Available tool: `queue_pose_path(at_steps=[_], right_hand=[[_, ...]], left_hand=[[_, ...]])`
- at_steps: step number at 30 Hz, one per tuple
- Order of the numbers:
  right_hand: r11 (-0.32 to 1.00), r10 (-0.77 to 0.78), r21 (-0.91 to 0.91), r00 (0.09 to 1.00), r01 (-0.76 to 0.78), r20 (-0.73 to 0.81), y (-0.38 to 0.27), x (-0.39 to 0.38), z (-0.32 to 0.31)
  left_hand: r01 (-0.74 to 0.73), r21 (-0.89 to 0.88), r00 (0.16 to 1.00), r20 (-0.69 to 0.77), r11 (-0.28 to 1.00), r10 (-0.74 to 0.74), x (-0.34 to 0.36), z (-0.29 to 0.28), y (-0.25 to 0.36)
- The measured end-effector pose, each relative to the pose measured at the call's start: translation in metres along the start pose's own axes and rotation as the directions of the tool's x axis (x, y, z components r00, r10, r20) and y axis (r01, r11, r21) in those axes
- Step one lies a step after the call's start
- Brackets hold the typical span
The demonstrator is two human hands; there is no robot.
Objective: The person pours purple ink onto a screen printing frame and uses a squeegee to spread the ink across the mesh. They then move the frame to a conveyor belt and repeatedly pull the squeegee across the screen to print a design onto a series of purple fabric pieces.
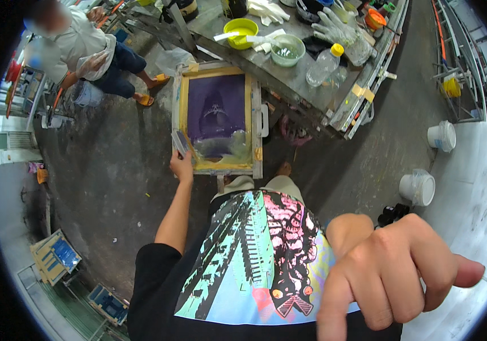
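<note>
A wooden-framed printing screen (256,142) stands before me, edged inside with yellow tape. Its purple mesh (215,94) carries a pale ring-like image, and greenish wet paste (235,145) is smeared over the lower part. At the frame's left edge my left hand (182,166) is closed on a flat grey squeegee (181,143), which leans against the frame. Close to the camera at the lower right is my right hand (391,273), raised away from the screen. Its fingers are bent but apart, with nothing visible in them; the palm is hidden.
A metal worktable (289,85) holds a yellow-green bowl (240,33), a clear bowl of green liquid (287,50) and a plastic bottle (324,65). Another person (92,51) stands at upper left by a bucket (87,94). White buckets (417,187) line the right wall.
</note>
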State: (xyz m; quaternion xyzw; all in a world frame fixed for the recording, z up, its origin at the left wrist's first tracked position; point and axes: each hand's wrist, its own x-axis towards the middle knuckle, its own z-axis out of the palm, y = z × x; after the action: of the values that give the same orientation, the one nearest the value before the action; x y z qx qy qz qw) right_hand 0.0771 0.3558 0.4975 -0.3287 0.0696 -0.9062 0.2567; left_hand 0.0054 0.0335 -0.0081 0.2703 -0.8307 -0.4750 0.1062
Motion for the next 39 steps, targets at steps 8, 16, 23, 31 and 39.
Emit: queue_pose_path(at_steps=[8, 16, 23, 31, 39], right_hand=[[0.972, -0.235, 0.030, 0.972, 0.235, 0.010, 0.022, -0.013, -0.001], [0.988, -0.137, -0.057, 0.987, 0.142, 0.083, 0.012, -0.010, -0.011], [0.933, -0.354, 0.129, 0.919, 0.335, 0.172, 0.022, -0.011, -0.025], [0.848, -0.457, -0.289, 0.889, 0.444, 0.025, -0.006, -0.013, -0.045], [0.716, -0.593, -0.668, 0.329, -0.204, -0.735, -0.013, -0.216, -0.208]], left_hand=[[0.336, -0.452, 0.925, 0.322, 0.826, -0.200, -0.055, 0.084, 0.042], [-0.091, 0.065, 0.994, 0.058, 0.994, 0.087, -0.007, 0.011, 0.015], [-0.021, -0.042, 1.000, -0.008, 0.999, 0.021, 0.000, 0.026, -0.006], [0.174, -0.353, 0.942, 0.332, 0.919, -0.050, -0.061, 0.117, 0.075], [-0.061, -0.008, 0.963, 0.264, 0.998, 0.061, -0.016, 0.029, 0.020]])
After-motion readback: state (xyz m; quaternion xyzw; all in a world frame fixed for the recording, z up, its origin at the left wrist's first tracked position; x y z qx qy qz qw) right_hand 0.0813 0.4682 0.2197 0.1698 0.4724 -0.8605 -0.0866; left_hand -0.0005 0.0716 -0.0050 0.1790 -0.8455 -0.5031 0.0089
